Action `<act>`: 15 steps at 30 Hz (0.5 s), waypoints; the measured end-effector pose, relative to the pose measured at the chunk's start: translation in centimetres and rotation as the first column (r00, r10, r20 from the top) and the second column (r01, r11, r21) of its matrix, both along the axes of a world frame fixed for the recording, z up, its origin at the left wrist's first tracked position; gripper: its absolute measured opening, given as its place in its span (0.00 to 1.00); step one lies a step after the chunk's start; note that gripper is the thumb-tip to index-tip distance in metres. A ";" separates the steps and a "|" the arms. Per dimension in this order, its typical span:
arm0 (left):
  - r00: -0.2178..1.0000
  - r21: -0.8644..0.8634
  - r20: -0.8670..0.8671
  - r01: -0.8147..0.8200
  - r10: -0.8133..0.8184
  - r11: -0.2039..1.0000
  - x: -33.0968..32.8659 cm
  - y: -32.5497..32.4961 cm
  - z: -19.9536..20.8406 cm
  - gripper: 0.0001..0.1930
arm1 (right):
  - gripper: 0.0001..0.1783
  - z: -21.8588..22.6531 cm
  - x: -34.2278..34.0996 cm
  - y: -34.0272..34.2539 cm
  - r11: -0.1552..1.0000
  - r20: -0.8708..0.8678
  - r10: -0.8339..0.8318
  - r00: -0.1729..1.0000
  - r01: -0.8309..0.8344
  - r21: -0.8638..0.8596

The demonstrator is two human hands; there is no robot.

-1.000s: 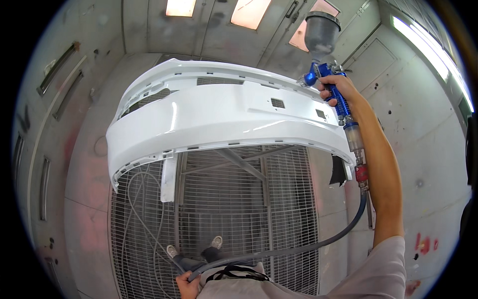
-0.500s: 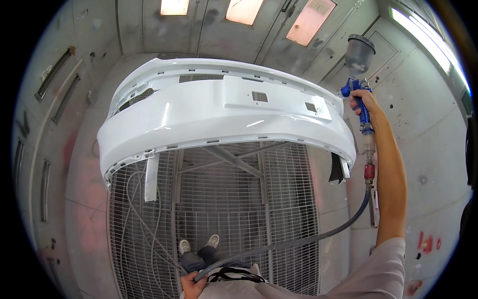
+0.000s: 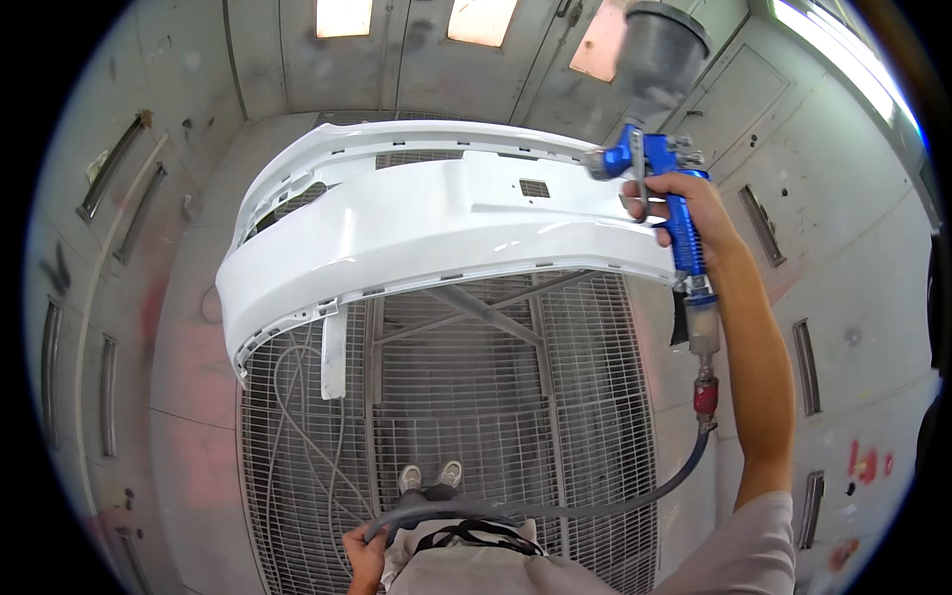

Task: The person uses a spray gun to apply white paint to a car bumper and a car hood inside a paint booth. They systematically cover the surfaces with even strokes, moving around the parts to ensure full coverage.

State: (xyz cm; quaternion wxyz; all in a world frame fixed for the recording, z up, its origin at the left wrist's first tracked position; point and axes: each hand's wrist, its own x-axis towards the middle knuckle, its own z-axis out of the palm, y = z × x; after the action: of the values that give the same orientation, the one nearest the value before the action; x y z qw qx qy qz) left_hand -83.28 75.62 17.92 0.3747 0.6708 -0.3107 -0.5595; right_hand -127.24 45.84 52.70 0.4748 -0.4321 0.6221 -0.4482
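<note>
My right hand (image 3: 684, 210) is closed round the handle of a blue spray gun (image 3: 686, 238), with fingers at its trigger. A grey paint cup (image 3: 662, 55) sits on top of the gun. The nozzle points left, over the right part of a glossy white car bumper (image 3: 416, 203), whose right end is partly hidden by the gun and hand. From the gun's base, past a red coupling (image 3: 705, 397), a grey air hose (image 3: 595, 508) sags across in front of my body. Low down, my left hand (image 3: 365, 551) is closed on this hose near my waist.
The bumper rests on a metal stand (image 3: 486, 315) above a floor grating (image 3: 456, 397). A thin cable (image 3: 283, 397) loops over the grating at the left. Grey booth walls (image 3: 188, 327) with handles rise on both sides. Lit windows (image 3: 482, 20) are in the far doors.
The spray gun in my right hand has moved left and closer to me, now overlapping the bumper's right end. The view has shifted slightly. My left hand still grips the hose.
</note>
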 end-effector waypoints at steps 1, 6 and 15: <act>1.000 -0.001 -0.005 -0.020 0.020 1.000 0.6 0.0 0.1 0.07 | 0.16 -0.3 1.7 -0.1 0.999 0.044 0.035 0.998 -0.035 0.006; 0.999 0.024 -0.023 -0.025 0.026 0.999 2.7 -0.2 0.3 0.08 | 0.11 -1.1 6.2 -0.3 0.989 0.065 0.130 0.989 -0.134 0.060; 0.987 -0.048 0.048 0.155 -0.152 0.987 2.3 -0.2 -1.5 0.10 | 0.08 -1.9 0.0 1.0 0.989 -0.027 -0.131 0.991 0.132 0.062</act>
State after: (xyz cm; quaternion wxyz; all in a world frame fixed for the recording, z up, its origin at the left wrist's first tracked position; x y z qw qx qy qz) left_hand -80.97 75.44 16.39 0.3409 0.6471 -0.3840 -0.5636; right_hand -127.25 46.84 50.82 0.4504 -0.3799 0.6687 -0.4534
